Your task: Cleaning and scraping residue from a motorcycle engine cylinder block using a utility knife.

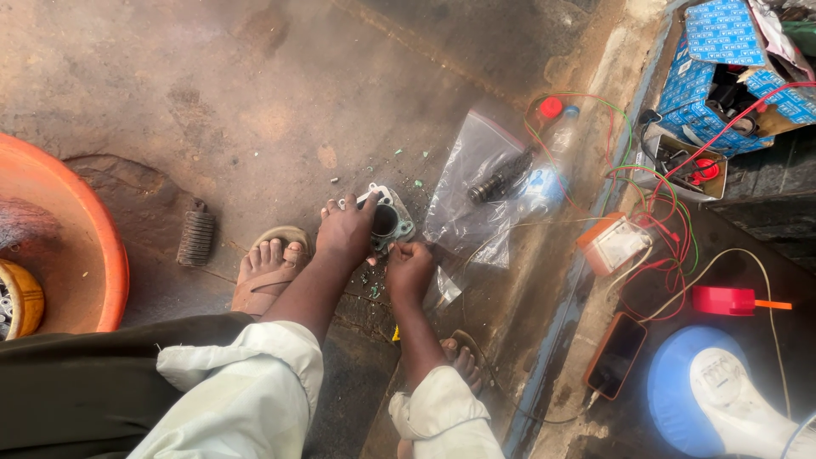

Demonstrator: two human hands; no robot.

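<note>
A grey metal engine cylinder block (389, 223) with a round bore lies on the stained concrete floor. My left hand (346, 231) rests on its near-left side, fingers spread over the flange. At the block's near edge my right hand (409, 268) is curled with thumb and fingers pinched together; whether it holds something small is hidden. Green flakes are scattered around the block. My sandalled feet (269, 270) flank the hands.
A clear plastic bag (476, 195) with a dark ribbed part lies right of the block. An orange basin (76, 246) stands at left, a ribbed rubber piece (196, 232) nearby. Tangled wires (663, 212), a phone (614, 354), a blue box (722, 59) crowd the right.
</note>
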